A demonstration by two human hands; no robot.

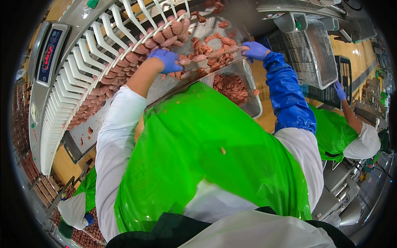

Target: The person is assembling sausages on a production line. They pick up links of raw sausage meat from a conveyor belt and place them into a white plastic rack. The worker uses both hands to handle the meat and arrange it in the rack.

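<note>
My left hand, in a blue glove, rests on the pink raw sausages lying on a metal table, fingers curled over a few links. My right hand, also gloved blue with a blue sleeve cover, reaches over broken sausage pieces and touches a link at the table's edge. Below the edge sits a clear tub holding minced pink meat scraps. My green apron fills the middle of the view.
A long row of white plastic hooks carries sausage links along a machine with a control panel. An empty clear tray stands at right. A co-worker in a green apron works at right; another person is at lower left.
</note>
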